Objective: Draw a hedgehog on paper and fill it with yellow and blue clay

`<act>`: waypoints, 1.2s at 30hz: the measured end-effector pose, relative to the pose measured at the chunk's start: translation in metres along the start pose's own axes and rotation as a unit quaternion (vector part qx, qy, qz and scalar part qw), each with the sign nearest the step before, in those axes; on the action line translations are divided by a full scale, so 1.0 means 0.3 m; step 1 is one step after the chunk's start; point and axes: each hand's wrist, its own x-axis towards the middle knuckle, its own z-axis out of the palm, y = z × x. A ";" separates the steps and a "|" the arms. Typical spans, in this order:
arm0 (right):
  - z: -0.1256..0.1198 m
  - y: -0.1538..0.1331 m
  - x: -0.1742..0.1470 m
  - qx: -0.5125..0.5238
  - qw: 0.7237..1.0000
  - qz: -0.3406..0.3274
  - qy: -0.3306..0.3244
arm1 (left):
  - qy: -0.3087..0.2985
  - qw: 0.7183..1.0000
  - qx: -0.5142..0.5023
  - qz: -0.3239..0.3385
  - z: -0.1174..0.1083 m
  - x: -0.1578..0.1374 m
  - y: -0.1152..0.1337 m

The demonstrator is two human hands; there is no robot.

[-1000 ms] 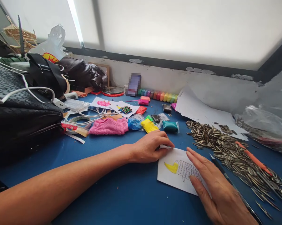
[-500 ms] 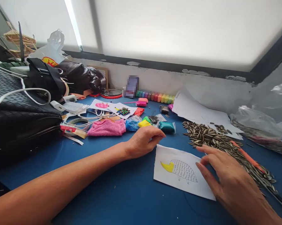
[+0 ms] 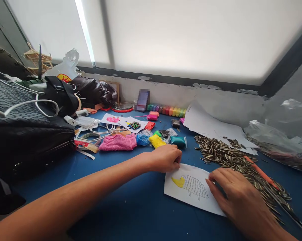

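Note:
A white sheet of paper (image 3: 176, 192) lies on the blue table, bearing an outlined animal with a yellow snout and a body filled with small dashes. At its upper left edge is my left hand (image 3: 167, 157), fingers curled in and thumb down at the paper. My right hand (image 3: 237, 190) covers the right edge, thumb and fingertips brought together on the sheet. Beyond the right hand spreads a pile of striped sunflower seeds (image 3: 218, 150). A yellow clay packet (image 3: 157, 141) and a teal clay packet (image 3: 178, 142) lie just behind my left hand.
An orange-handled tool (image 3: 260, 170) lies across the seeds. White sheets (image 3: 208, 122) and a clear plastic bag (image 3: 274, 140) are at the back right. A pink cloth (image 3: 118, 142), white cables and a black bag (image 3: 27, 144) crowd the left. Colored clay packs (image 3: 168, 110) line the wall.
My left hand has come down onto the paper's upper edge. My right hand's fingers have closed at the paper's right edge. The view has shifted slightly.

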 end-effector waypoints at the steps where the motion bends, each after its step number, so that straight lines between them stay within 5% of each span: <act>1: 0.005 0.001 -0.001 -0.008 1.000 -0.005 0.004 | -0.005 1.000 -0.005 0.003 0.003 0.003 0.000; 22: 0.030 0.023 -0.014 0.024 1.000 -0.016 0.010 | 0.075 0.988 -0.136 0.016 0.052 -0.023 -0.002; 36: 0.024 0.051 -0.016 0.009 1.000 -0.001 -0.015 | 0.153 0.986 -0.064 0.007 0.067 -0.018 -0.004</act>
